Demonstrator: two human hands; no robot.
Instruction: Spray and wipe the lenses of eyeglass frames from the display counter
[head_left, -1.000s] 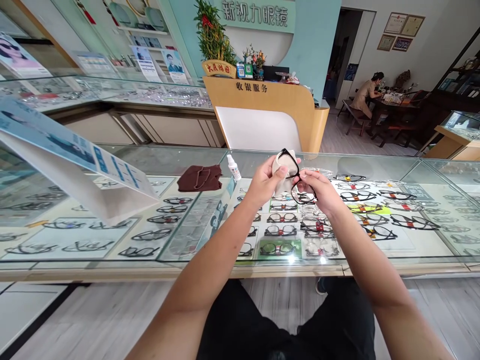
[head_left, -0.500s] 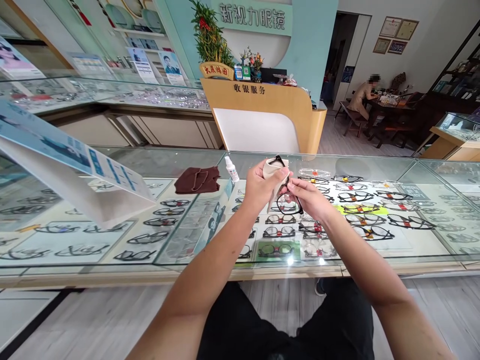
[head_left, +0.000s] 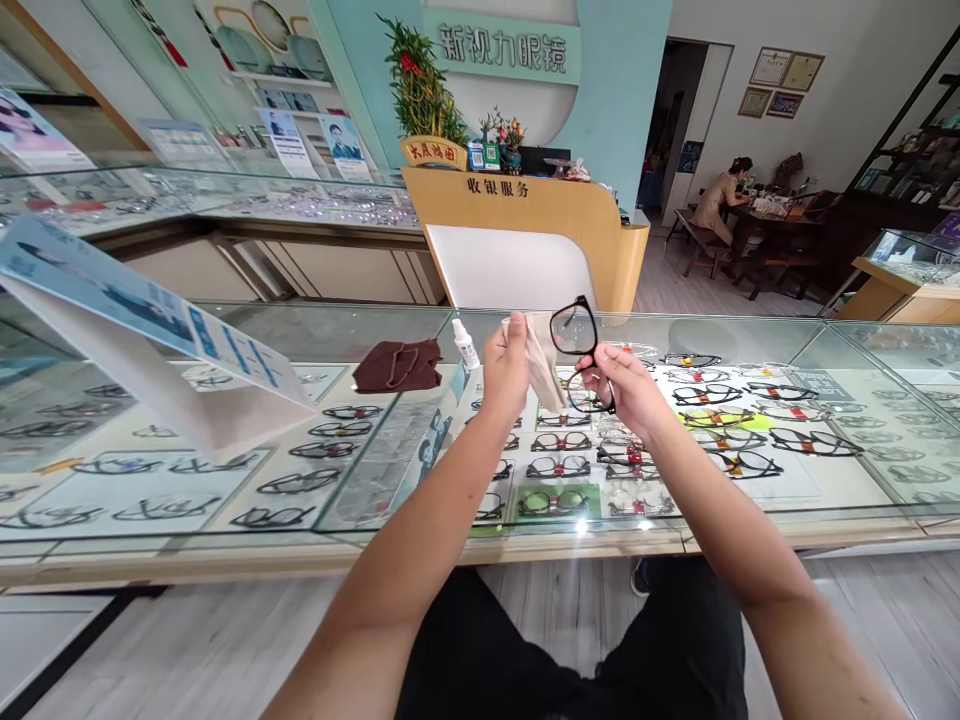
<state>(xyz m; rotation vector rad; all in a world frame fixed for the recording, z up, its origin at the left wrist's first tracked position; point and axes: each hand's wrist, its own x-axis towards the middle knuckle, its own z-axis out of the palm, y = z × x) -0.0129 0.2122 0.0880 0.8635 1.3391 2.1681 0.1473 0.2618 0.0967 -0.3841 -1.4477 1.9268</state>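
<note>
My left hand (head_left: 507, 368) is closed on a beige cleaning cloth (head_left: 543, 362), which hangs down from the fingers. In my right hand (head_left: 624, 386) I grip a pair of black-framed eyeglasses (head_left: 574, 328) near the bridge, one lens up and the other below. The cloth is just left of the upper lens; whether they touch I cannot tell. A white spray bottle (head_left: 466, 346) stands on the glass counter beyond my left hand, with a brown pouch (head_left: 398, 366) lying left of it.
Under the glass top of the display counter (head_left: 360, 540) lie several rows of eyeglasses (head_left: 559, 466). A folded card sign (head_left: 172, 350) stands at the left. Behind are a cash desk (head_left: 525, 205) and, at the far right, a person (head_left: 721, 205) seated at a table.
My left hand has drawn the cloth off the upper lens and moved slightly left. The eyeglasses are now turned upright, with both lenses in sight.
</note>
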